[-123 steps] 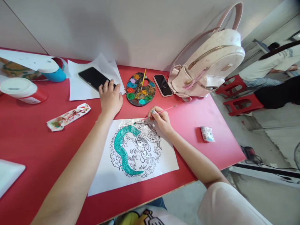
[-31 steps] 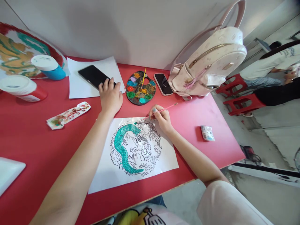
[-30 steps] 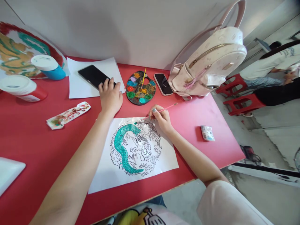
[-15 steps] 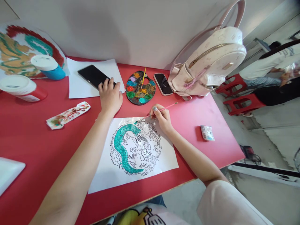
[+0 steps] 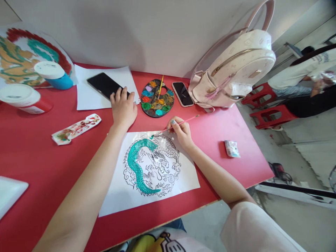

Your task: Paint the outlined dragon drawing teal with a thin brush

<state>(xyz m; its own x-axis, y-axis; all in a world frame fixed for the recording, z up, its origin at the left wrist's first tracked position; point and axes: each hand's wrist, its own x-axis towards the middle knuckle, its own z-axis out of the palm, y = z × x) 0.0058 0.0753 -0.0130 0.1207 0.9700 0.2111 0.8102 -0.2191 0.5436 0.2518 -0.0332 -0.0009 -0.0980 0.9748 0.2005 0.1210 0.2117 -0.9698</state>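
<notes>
A pink-handled paintbrush [image 5: 183, 121] is pinched in my right hand [image 5: 181, 132], with its tip by the upper edge of a dragon drawing. The sheet with the drawing [image 5: 189, 175] lies flat; the dragon's curved tail and body are painted teal, and the rest shows black outlines. My left hand [image 5: 124, 106] rests palm down with fingers spread, fingertips at the lower right end of a large black phone [image 5: 103, 84]. That phone lies on white paper [image 5: 84, 96]. Beyond the drawing sits a round paint palette [image 5: 149, 110], with a yellow brush [image 5: 161, 87] lying across it.
A smaller phone [image 5: 183, 93] and a cream backpack [image 5: 236, 70] stand behind. A paint-smeared strip [image 5: 76, 129], a red jar [image 5: 28, 99] and a blue jar [image 5: 55, 75] lie on the left. At the right is a small packet [image 5: 232, 149]. Another person [image 5: 296, 77] sits beyond the table.
Both my hands and the brush have stayed almost in place. The person in the background has shifted a hand slightly.
</notes>
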